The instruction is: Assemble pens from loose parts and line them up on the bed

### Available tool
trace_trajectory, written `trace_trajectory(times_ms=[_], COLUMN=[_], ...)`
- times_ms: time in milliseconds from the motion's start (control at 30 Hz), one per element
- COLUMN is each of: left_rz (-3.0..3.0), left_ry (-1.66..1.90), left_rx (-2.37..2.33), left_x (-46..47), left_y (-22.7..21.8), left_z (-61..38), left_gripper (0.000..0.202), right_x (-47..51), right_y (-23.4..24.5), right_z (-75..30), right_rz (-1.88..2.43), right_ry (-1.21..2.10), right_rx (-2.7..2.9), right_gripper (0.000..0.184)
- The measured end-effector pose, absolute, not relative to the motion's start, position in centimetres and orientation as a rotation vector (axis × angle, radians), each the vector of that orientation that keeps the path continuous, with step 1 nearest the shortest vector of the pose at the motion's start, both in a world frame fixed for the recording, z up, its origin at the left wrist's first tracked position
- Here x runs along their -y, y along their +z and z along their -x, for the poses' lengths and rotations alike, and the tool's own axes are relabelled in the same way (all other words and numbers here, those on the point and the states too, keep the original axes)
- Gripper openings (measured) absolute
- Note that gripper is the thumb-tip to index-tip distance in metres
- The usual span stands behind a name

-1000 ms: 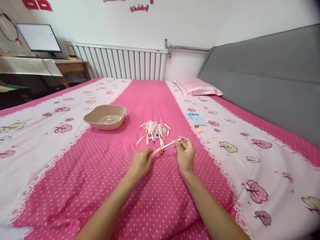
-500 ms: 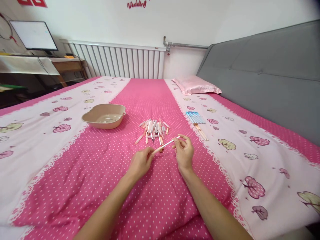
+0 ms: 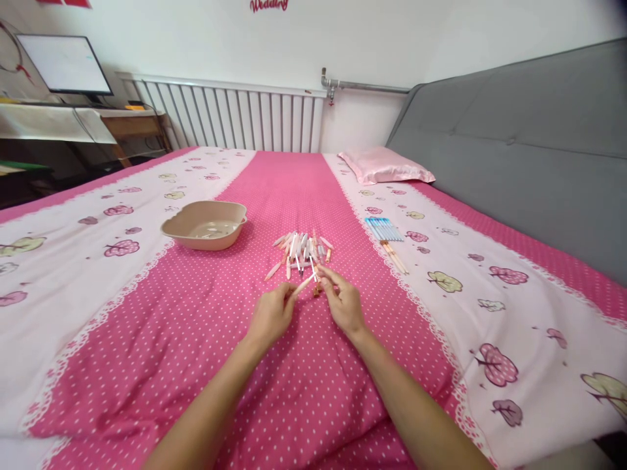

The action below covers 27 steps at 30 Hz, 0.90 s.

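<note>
My left hand (image 3: 273, 311) is closed around a pale pink pen barrel (image 3: 304, 284), which slants up to the right. At the barrel's upper end, the fingers of my right hand (image 3: 345, 304) pinch the short white end of a pen refill (image 3: 315, 277); the rest of the refill appears to be inside the barrel. Just beyond both hands lies a loose pile of pen parts (image 3: 298, 251), pink, white and orange-tipped. A small brownish piece (image 3: 317, 291) shows on the sheet beneath the right fingertips.
A beige plastic basin (image 3: 208, 225) stands to the left on the pink dotted bedsheet (image 3: 294, 189). To the right lie a row of blue-topped pens (image 3: 383, 229) and a few peach pens (image 3: 394, 257). Farther back are a pink pillow (image 3: 385, 166) and a grey headboard (image 3: 519, 124).
My right hand has moved left and slightly down, close to my left hand. Much less of the white refill now shows between them. The pile, basin and pens lie unchanged.
</note>
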<state>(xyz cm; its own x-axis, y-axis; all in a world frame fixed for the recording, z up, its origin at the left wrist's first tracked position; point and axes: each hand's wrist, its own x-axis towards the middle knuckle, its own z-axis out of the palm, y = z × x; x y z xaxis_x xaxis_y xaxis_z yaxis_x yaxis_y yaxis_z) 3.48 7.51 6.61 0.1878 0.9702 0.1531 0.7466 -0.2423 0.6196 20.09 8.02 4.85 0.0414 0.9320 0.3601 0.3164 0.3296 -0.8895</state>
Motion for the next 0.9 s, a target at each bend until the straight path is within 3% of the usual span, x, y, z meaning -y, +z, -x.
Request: trace_trajectory(times_ms=[367,900], left_rz=[-2.014,-2.011], left_ry=[0.728,0.704], left_rx=[-1.711,-1.733], left_x=[-7.4,-7.5], left_y=[7.3,7.5], left_z=[-2.9,-2.8], left_gripper=[0.023,0.023], right_x=[-8.9,-8.9], right_y=[2.9,4.3], right_z=[-20.4,-22.9], right_rz=[1.659,2.035], right_ry=[0.282,0.146], right_rx=[2.113,1.762], right_gripper=[0.04,0.019])
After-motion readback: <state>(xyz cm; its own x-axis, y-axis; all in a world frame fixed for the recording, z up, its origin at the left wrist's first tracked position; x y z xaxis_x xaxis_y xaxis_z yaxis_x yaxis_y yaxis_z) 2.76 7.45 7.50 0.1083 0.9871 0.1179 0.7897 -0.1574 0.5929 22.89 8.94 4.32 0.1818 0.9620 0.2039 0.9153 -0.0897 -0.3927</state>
